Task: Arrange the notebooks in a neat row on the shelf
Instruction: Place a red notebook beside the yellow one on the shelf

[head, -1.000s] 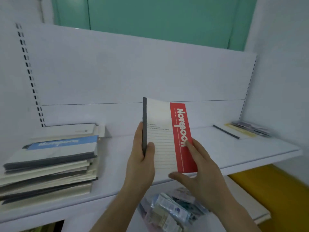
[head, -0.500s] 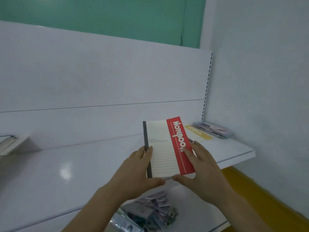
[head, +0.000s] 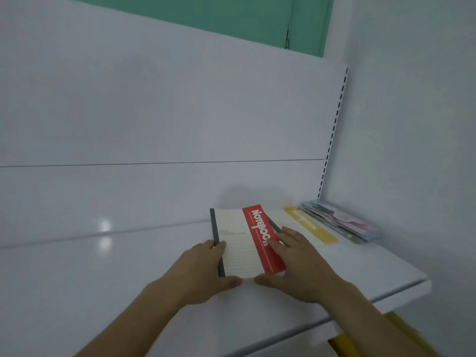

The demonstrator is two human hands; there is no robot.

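1. Now both hands are gripping the red-banded notebook [head: 247, 243]: the left hand [head: 201, 271] is curling round its dark spine, the right hand [head: 296, 261] is pressing on the red band.
2. It is coming down from upright a second ago, nearly flat on the shelf [head: 77, 292].
3. It is landing just beside the yellow-banded notebook [head: 309, 226] (possibly overlapping), so the row is growing.

Green wall [head: 206, 19], yellow floor [head: 401, 333].
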